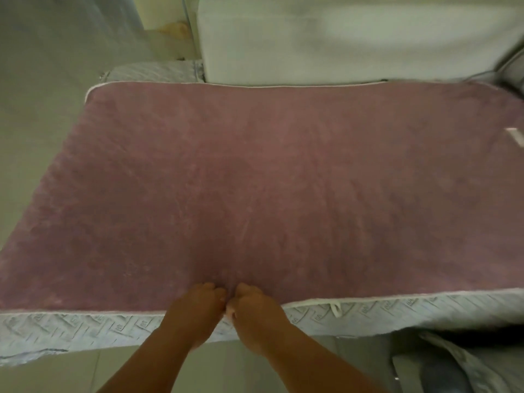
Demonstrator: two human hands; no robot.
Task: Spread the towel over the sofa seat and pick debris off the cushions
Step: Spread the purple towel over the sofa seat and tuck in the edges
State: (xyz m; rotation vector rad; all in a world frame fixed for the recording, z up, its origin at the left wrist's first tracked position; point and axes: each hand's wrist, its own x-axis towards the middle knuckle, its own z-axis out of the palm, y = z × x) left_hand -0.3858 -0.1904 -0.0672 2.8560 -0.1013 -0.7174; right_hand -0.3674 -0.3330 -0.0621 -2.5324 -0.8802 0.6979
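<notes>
A dusty-pink towel [269, 171] with a white piped edge lies flat across the sofa seat, covering nearly all of it. My left hand [195, 307] and my right hand [252, 307] rest side by side at the middle of the towel's near edge, fingers curled down onto the fabric and thumbs almost touching. Whether the fingers pinch the towel or only press on it is not visible. The seat's pale quilted cover [85, 330] shows along the front below the towel. No debris is visible on the towel.
A pale back cushion [340, 38] stands upright behind the seat. A grey quilted corner [153, 70] pokes out at the back left. Tiled floor [34, 109] runs along the left and front. Crumpled grey fabric [459, 364] lies at the lower right.
</notes>
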